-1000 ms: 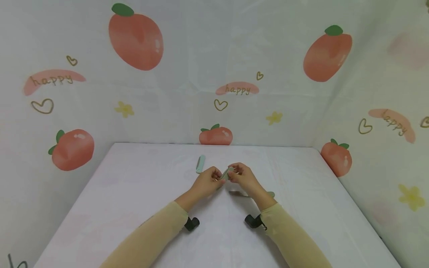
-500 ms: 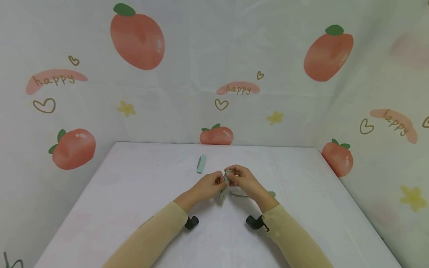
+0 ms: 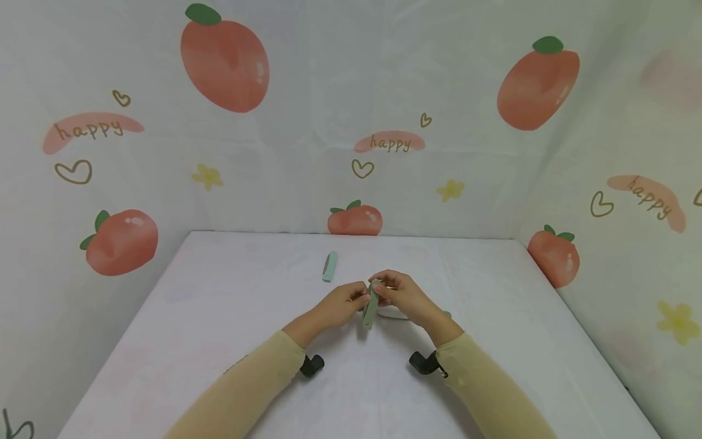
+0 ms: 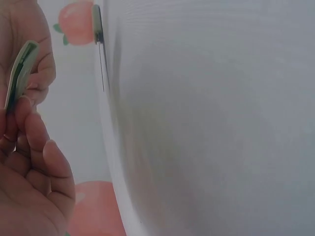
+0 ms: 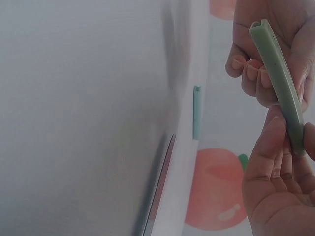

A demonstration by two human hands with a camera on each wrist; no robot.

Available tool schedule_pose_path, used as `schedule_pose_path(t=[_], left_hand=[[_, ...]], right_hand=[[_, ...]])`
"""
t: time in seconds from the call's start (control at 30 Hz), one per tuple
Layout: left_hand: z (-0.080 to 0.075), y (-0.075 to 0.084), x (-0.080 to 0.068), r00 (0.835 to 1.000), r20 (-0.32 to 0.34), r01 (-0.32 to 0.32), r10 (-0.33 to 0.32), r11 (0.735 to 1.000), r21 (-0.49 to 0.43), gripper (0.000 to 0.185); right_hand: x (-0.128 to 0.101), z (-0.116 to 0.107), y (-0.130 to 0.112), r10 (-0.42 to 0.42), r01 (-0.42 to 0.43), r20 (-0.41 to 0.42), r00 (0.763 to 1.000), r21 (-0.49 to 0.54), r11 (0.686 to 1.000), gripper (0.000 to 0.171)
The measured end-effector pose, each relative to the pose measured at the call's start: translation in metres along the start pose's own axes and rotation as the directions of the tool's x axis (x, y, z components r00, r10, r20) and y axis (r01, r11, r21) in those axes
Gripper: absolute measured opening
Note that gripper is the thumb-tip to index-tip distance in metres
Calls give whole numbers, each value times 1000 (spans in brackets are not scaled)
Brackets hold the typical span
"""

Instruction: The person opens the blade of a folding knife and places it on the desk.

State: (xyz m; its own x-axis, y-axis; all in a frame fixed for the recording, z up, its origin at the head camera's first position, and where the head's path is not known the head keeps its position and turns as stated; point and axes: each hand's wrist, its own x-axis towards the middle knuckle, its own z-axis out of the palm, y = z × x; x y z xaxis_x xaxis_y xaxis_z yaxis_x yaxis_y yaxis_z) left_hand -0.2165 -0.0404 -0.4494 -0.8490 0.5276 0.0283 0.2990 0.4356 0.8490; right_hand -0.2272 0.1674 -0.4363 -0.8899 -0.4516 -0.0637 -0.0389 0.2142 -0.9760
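At mid-frame above the worktop (image 3: 219, 317), the left hand (image 3: 340, 303) and right hand (image 3: 403, 297) both pinch a green folding knife (image 3: 370, 305) with curled fingers, seemingly mid-way through working it, so any next move calls for steady fingertips.

Bare table (image 3: 219, 341) all round; only a green piece (image 3: 329, 266) behind.

Soft, even, bright light throughout; faint shadows, wide-angle bending at head-view edges, wrist views blurred close up.
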Motion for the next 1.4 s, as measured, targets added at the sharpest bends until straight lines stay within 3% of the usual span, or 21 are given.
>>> schedule_pose_path(t=[0.5, 0.9, 1.1, 1.4], left_hand=[[-6, -7, 3, 997, 14, -78, 78, 997, 26, 15], [-12, -9, 5, 989, -65, -134, 132, 990, -35, 15], [-14, -11, 5, 983, -145, -123, 111, 989, -81, 15], [-16, -13, 5, 949, -304, -130, 80, 980, -150, 14]], right_hand=[[-3, -4, 4, 10, -8, -28, 1000, 66, 998, 31], [1, -4, -1, 42, -31, -52, 998, 193, 981, 28], [3, -5, 0, 56, -37, -72, 996, 245, 969, 27], [2, -9, 5, 74, -37, -92, 993, 350, 936, 23]])
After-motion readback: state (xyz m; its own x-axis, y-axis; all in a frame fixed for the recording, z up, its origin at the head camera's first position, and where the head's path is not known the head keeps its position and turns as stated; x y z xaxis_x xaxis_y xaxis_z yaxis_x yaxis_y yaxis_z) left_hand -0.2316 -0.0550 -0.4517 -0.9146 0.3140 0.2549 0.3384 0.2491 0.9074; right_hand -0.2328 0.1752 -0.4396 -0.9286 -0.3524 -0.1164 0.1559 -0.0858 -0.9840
